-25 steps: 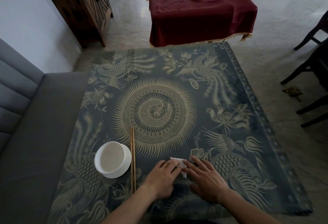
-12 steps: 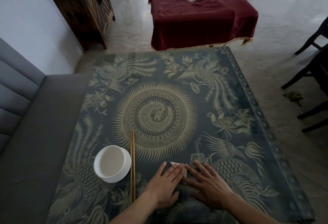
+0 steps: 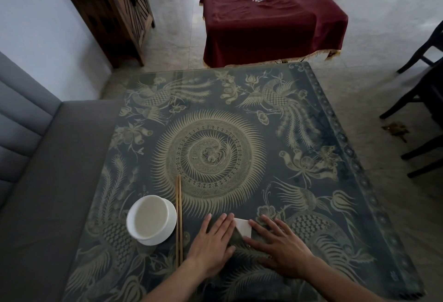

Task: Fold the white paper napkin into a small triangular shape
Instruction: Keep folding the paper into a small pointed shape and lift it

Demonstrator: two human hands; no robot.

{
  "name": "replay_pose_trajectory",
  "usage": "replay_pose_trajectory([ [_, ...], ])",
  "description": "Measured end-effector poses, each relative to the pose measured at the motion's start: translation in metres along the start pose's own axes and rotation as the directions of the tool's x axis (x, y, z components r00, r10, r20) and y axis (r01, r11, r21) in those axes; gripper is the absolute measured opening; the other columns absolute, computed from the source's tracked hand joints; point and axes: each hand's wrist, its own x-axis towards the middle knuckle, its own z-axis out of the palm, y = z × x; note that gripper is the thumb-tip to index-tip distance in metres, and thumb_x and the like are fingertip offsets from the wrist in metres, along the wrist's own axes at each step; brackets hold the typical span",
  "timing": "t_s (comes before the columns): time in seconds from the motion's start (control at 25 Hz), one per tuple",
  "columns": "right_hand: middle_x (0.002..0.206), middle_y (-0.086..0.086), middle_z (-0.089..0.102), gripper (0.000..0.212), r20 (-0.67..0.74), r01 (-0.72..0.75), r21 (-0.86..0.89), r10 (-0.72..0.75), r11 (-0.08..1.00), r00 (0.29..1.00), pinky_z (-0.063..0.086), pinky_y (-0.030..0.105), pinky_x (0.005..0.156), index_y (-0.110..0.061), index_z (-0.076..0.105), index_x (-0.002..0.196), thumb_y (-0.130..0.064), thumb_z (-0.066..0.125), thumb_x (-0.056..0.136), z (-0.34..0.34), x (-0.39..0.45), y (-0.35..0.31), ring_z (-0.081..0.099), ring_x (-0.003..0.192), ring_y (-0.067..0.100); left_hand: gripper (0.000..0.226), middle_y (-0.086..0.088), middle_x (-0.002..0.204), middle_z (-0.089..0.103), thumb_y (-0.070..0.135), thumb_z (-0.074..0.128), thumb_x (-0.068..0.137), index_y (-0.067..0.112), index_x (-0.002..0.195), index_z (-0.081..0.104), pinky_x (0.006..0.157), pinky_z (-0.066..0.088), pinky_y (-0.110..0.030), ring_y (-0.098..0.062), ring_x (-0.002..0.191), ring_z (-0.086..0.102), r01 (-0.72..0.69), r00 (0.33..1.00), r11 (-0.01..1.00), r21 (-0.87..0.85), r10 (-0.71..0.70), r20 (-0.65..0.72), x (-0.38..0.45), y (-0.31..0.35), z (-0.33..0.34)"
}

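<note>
The white paper napkin (image 3: 243,227) lies folded small on the patterned table (image 3: 299,134) near the front edge; only a small white patch shows between my hands. My left hand (image 3: 213,241) rests flat on its left part, fingers stretched forward. My right hand (image 3: 280,244) lies flat on its right part, fingers pointing toward the left hand. Both palms press down, and most of the napkin is hidden under them.
A white bowl (image 3: 151,220) on a saucer stands left of my hands, with a pair of wooden chopsticks (image 3: 179,218) lying beside it. A grey sofa (image 3: 36,182) borders the table's left. Beyond are a red-draped table (image 3: 271,16), a wooden cabinet (image 3: 115,11) and dark chairs (image 3: 426,86).
Both hands have stayed pressing on the napkin; my fingers shifted slightly, and a little more of the white napkin shows between them now.
</note>
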Motion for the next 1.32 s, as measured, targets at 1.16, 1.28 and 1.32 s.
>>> replay_pose_trajectory([
  [1.16, 0.163, -0.012, -0.006, 0.082, 0.032, -0.094, 0.035, 0.093, 0.995, 0.995, 0.029, 0.049, 0.105, -0.03, 0.001, 0.154, -0.019, 0.049, 0.088, -0.01, 0.022, 0.009, 0.016, 0.139, 0.032, 0.047, 0.007, 0.138, 0.059, 0.049, 0.046, 0.093, 0.026, 0.129, 0.063, 0.106, 0.044, -0.039, -0.01, 0.127, 0.053, -0.428, 0.895, 0.904, 0.014, 0.426, -0.127, -0.02, 0.018, 0.012],
  [1.28, 0.163, -0.01, -0.01, 0.087, 0.032, -0.097, 0.03, 0.096, 0.995, 0.995, 0.028, 0.049, 0.106, -0.028, -0.004, 0.154, -0.019, 0.053, 0.088, -0.009, 0.021, 0.007, 0.013, 0.141, 0.033, 0.041, 0.006, 0.13, 0.065, 0.042, 0.052, 0.091, 0.024, 0.126, 0.066, 0.104, 0.045, -0.035, -0.011, 0.123, 0.056, -0.402, 0.896, 0.915, -0.027, 0.388, -0.216, -0.013, 0.018, 0.004],
  [1.32, 0.163, -0.009, -0.012, 0.091, 0.029, -0.103, 0.037, 0.102, 0.994, 0.994, 0.028, 0.049, 0.106, -0.027, -0.007, 0.154, -0.02, 0.055, 0.088, -0.008, 0.02, 0.005, 0.012, 0.141, 0.033, 0.042, 0.004, 0.131, 0.065, 0.04, 0.052, 0.091, 0.022, 0.127, 0.065, 0.105, 0.045, -0.034, -0.012, 0.123, 0.057, -0.362, 0.913, 0.931, -0.053, 0.342, -0.22, -0.011, 0.018, 0.001],
])
